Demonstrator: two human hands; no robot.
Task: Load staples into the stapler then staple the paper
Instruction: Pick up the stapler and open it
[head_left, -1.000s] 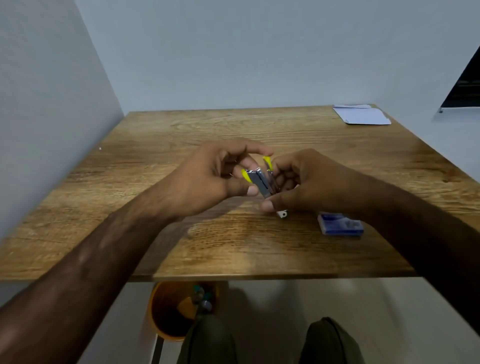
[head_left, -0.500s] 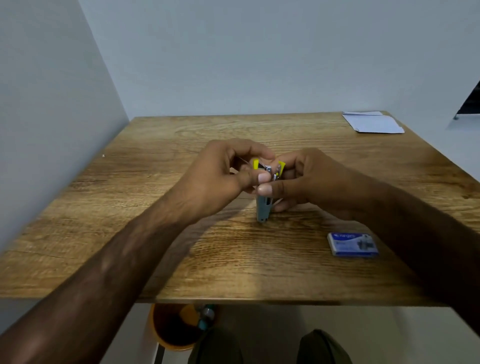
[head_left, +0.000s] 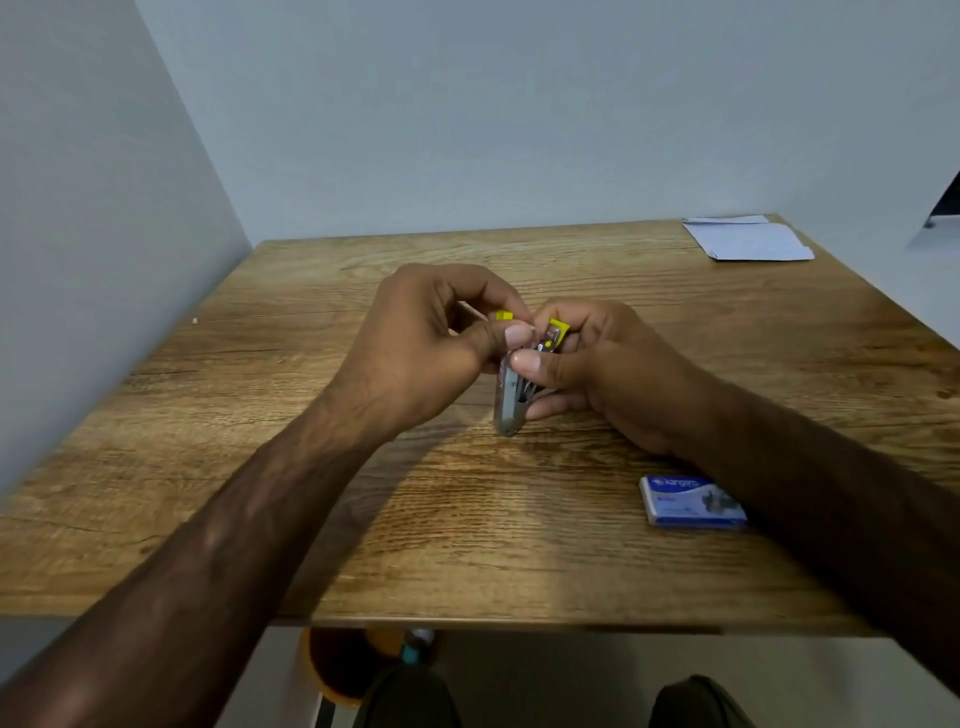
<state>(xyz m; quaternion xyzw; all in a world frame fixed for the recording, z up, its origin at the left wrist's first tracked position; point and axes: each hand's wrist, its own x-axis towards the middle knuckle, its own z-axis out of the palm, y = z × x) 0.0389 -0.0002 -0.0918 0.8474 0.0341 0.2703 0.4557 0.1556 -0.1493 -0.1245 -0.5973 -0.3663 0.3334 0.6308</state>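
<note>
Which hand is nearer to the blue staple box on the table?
Right. The right hand grips the stapler beyond and left of the staple box; the left hand grips it farther left.

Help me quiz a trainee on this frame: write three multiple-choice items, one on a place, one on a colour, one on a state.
1. Where does the paper lie? A far right corner of the table; B in the lap; C on the floor.
2. What colour is the staple box? A red; B blue; C green.
3. How is the stapler held? A untouched; B by both hands; C by one hand.
Answers: A, seen at that corner; B, blue top; B, left hand and right hand both pinch it.
</note>
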